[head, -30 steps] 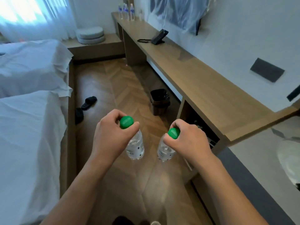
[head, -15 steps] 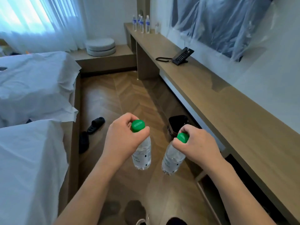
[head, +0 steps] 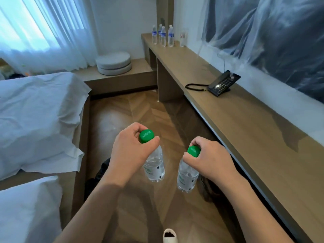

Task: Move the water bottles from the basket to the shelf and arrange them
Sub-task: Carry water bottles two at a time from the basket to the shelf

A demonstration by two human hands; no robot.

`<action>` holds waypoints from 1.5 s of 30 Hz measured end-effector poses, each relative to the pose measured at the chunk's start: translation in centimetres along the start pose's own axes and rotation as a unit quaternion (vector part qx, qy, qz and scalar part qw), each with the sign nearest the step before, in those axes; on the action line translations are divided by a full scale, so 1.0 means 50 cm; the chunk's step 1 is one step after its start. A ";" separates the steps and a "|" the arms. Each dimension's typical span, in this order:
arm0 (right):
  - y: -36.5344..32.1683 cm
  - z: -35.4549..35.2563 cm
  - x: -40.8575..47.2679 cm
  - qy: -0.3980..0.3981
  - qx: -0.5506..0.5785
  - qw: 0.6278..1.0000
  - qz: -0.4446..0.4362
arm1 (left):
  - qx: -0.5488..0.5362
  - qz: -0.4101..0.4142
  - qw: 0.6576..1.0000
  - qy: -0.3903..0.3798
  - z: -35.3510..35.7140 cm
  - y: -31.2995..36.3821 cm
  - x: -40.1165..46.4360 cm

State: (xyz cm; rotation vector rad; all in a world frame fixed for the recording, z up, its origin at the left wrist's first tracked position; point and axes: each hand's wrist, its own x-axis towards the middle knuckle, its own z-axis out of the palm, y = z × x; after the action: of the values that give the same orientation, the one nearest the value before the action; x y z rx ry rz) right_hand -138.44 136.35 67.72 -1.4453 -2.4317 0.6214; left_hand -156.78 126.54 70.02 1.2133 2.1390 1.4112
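Walking closer now: shelf bottles (head: 163,35) at upper centre look nearer than a second ago, left hand (head: 130,153) and right hand (head: 210,162) each gripping a green-capped bottle (head: 155,165).

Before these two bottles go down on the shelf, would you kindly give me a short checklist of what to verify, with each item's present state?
1. Left hand grips the left bottle by its neck: ok.
2. Right hand grips the right bottle by its neck: ok.
3. Green caps on both bottles: ok.
4. Bare space on the shelf beside the hands: ok.
5. Phone and its cord lie apart from that space: ok.
6. Room next to the far bottles at the shelf's end: cannot tell.
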 end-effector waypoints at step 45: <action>-0.508 0.236 2.268 0.032 0.064 0.997 0.033 | -0.002 0.000 1.000 -0.009 -0.002 -0.500 2.316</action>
State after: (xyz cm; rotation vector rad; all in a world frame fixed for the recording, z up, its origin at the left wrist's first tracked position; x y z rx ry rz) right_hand -217.36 222.47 68.63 -1.4743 -2.2596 0.7208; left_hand -237.84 212.90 70.35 1.2203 2.1220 1.3986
